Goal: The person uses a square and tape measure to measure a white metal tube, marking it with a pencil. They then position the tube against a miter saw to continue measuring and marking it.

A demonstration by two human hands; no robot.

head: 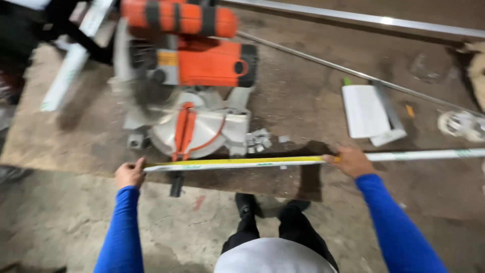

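The person's left hand (130, 173) pinches the near end of a long white strip (424, 154) that lies across a brown board (60, 136), and it also pins the tip of a yellow measuring tape (237, 161) there. The tape runs along the top of the strip from this grip to the right hand (352, 161), whose fingers are closed over tape and strip together. Past the right hand the strip carries on bare towards the edge of the view.

Just beyond the stretch between the two hands stands an orange and grey mitre saw (194, 96), its round base close to the tape. A few small white offcuts (258, 140) lie beside the base. Farther out from the right hand rests a short white piece of profile (371, 112), and behind it a thin metal rod (353, 73) slants across the floor. Both arms wear blue sleeves.
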